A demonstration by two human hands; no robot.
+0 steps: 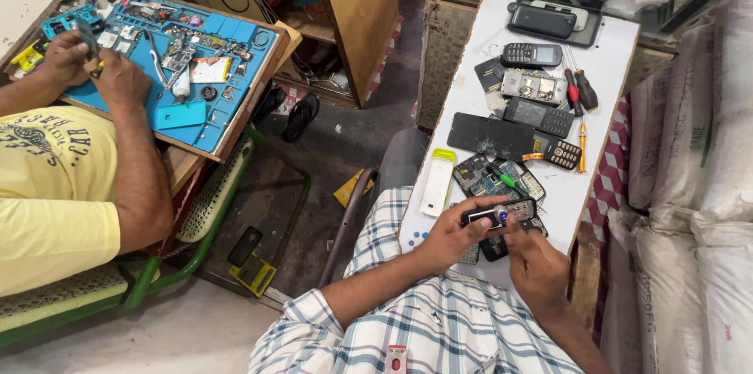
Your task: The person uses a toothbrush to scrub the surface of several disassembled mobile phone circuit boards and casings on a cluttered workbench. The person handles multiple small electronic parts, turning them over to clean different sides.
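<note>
Both hands low at table [604,52] edge: left hand [447,237] fingers closed around phone [502,213], steadying it flat; right hand [533,260] fingertips pinched narrow on its face, probably for close work; spare phones, screwdrivers [576,91] laid beyond.

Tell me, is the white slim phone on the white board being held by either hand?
No, the white slim phone lies untouched on the white board, while both hands grip a small dark phone part.

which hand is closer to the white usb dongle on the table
Left. The left hand sits just below and right of the white dongle, gripping a small phone. The right hand is farther right, past the phone.
</note>
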